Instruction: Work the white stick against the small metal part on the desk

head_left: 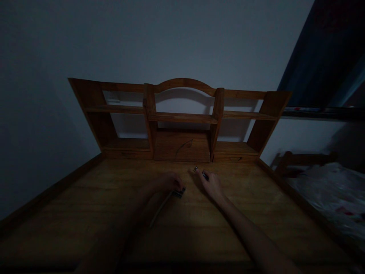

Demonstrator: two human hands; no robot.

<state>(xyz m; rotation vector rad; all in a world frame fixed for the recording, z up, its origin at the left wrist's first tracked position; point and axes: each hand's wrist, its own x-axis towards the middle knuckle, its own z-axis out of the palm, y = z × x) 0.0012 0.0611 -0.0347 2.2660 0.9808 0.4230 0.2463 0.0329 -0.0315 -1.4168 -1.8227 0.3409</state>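
Both grips called for light, steady fingertips — the left hand (172, 181) pinched a dark piece (178, 194) over the desk (265, 194), the right hand (212, 185) curled round a small dark item (205, 176).

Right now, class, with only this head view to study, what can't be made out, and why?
Dark piece at the left hand: head view; too small and dim to identify, partly covered by fingers.
Dark item at the right hand: head view; the hand hides part.
Shiny bit near the right fingertips: head view; too small to name.
Pale heap: head view; cut off by the right edge.
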